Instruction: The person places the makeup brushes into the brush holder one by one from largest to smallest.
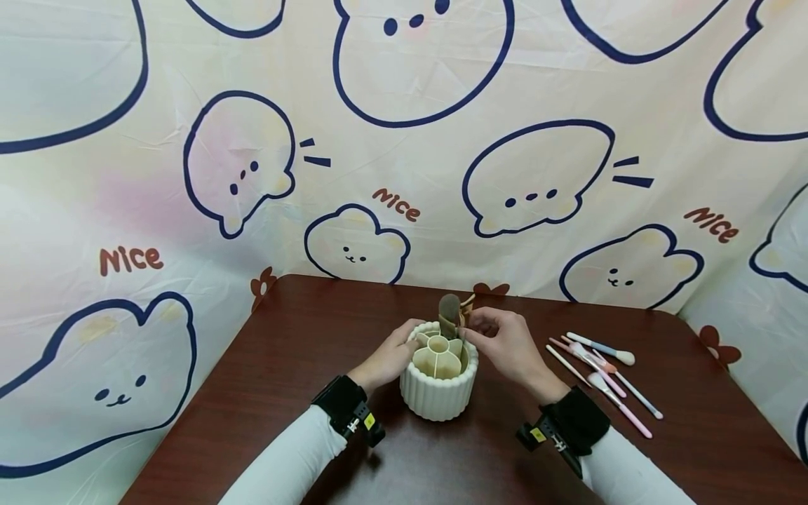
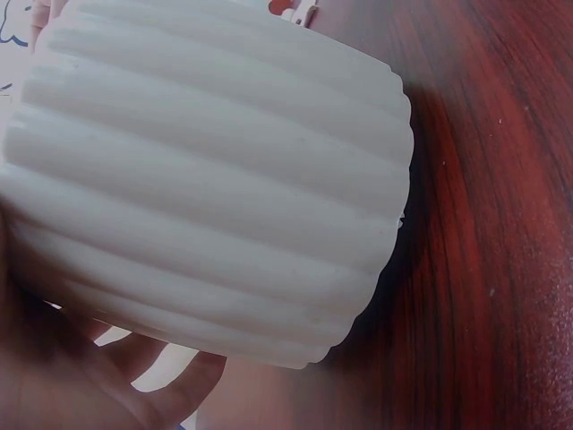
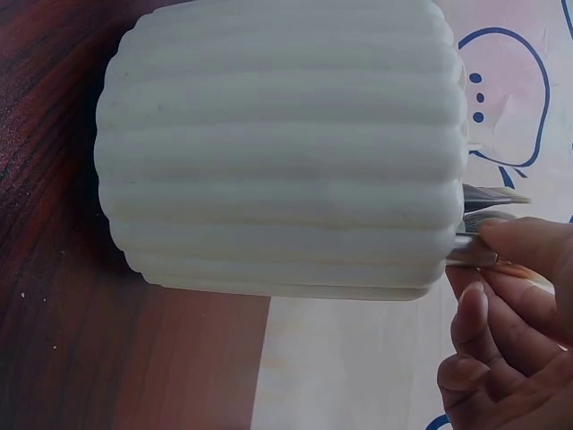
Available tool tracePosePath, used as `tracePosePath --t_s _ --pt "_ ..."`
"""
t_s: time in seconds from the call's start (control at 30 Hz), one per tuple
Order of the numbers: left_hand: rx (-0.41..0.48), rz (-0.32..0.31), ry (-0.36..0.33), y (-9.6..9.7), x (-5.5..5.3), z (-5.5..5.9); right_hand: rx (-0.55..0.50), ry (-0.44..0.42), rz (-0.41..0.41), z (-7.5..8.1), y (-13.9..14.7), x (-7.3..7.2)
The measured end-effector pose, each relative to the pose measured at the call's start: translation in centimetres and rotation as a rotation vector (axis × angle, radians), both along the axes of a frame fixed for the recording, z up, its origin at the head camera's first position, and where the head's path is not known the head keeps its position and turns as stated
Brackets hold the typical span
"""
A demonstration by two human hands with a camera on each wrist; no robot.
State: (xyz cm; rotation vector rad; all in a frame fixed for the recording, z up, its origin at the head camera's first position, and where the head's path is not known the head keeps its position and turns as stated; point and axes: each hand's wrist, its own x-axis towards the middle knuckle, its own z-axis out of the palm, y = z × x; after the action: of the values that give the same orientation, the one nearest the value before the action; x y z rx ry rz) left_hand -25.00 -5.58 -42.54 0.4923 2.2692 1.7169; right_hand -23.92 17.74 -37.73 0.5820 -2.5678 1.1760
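Note:
A white ribbed brush holder (image 1: pixel 438 393) with several inner compartments stands in the middle of the dark wooden table (image 1: pixel 303 351). My left hand (image 1: pixel 399 348) grips its left side, fingers curled at the rim. In the left wrist view the holder (image 2: pixel 215 179) fills the frame, with the blurred hand (image 2: pixel 72 376) below it. My right hand (image 1: pixel 472 330) pinches the handle of a brush with a dark fluffy head (image 1: pixel 449 310) that stands in a far compartment. The right wrist view shows the right hand's fingertips (image 3: pixel 501 235) pinching a metal ferrule (image 3: pixel 474 251) at the holder's (image 3: pixel 286 152) rim.
Several slim pink, white and blue makeup brushes (image 1: pixel 602 372) lie loose on the table to the right of the holder. A cartoon-printed cloth (image 1: pixel 404 140) hangs behind and drapes around the table. The table's near edge runs between my sleeves.

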Motion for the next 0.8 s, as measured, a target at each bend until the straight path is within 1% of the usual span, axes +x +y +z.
tracePosePath --t_s 0.27,0.57,0.8 --pt "-0.009 0.007 -0.012 0.09 -0.08 0.08 -0.012 -0.039 0.043 -0.49 0.26 -0.26" --pt "-0.008 -0.008 0.007 -0.01 -0.21 0.25 -0.013 -0.069 0.096 -0.85 0.69 -0.41" --pt "-0.021 -0.001 -0.016 -0.01 0.04 0.15 0.000 -0.080 0.094 -0.98 0.96 -0.20"
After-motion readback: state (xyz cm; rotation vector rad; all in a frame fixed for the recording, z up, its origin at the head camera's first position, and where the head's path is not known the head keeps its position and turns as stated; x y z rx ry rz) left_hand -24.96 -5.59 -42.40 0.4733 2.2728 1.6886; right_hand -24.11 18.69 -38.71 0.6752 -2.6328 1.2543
